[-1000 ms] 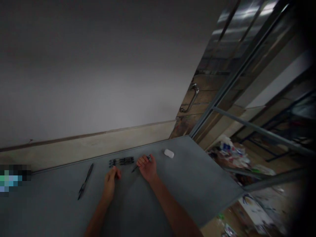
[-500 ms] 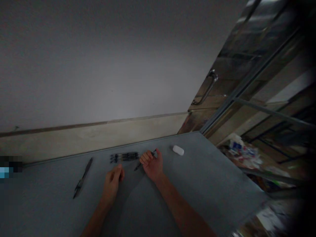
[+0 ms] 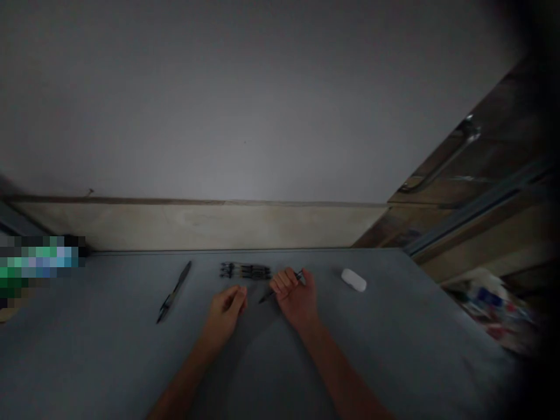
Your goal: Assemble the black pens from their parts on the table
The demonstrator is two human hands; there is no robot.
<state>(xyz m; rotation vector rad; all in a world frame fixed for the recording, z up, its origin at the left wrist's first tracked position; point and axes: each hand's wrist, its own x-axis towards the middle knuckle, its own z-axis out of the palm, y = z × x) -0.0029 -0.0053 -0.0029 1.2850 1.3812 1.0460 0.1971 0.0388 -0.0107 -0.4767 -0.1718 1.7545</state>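
My right hand [image 3: 297, 297] is wrapped round a dark pen [image 3: 266, 296], whose tip sticks out on the left and whose other end shows beside the thumb. To its left, my left hand [image 3: 227, 312] is closed with thumb and fingertips pressed together; whatever it may pinch is hidden or too small to name. Just beyond both hands, several dark pens [image 3: 245, 270] lie side by side in a row on the table. A single dark pen [image 3: 174, 293] lies slanted further left, apart from the row.
The grey table [image 3: 385, 350] meets a pale wall [image 3: 245, 227] along its far edge. A white rounded case [image 3: 354, 280] lies to the right of my right hand. At the far right are a metal door handle [image 3: 441, 163] and a heap of plastic bags [image 3: 494, 303]. The far left is pixelated.
The view has turned left and levelled, so everything sits further right. Both hands keep much the same pose, and the pen stays in my right hand.
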